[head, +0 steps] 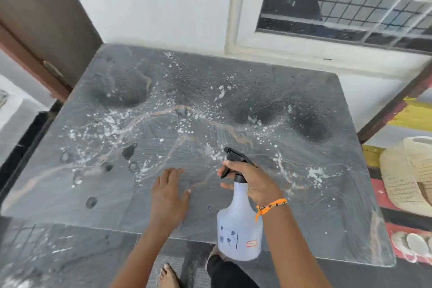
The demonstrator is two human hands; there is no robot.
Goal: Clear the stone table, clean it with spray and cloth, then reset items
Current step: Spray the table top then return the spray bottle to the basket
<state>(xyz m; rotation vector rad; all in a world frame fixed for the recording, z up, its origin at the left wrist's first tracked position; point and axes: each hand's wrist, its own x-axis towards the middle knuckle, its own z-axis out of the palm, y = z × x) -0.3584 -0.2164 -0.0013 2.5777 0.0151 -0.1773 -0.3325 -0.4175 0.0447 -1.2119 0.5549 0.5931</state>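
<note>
Filling most of the frame, the grey stone table (304,206) lies bare of objects, its surface marked with dark wet patches across the upper half and white flecks scattered through the middle. Along the top of the frame runs a white wall (152,2) with a barred window (346,0) at the upper right, and a brown door (44,14) stands at the upper left. At the right edge sits a cream woven basket (411,170), beside the table. In the lower centre the translucent white spray bottle (238,224) is held above the table's near edge, tilted so its black nozzle points toward the upper left. The right hand (254,182) grips the bottle's neck, fingers curled around it with one on the trigger; an orange thread bracelet (271,207) circles the wrist. Just left of it, the left hand (169,192) lies palm down with fingers open and spread, flat on the stone
</note>
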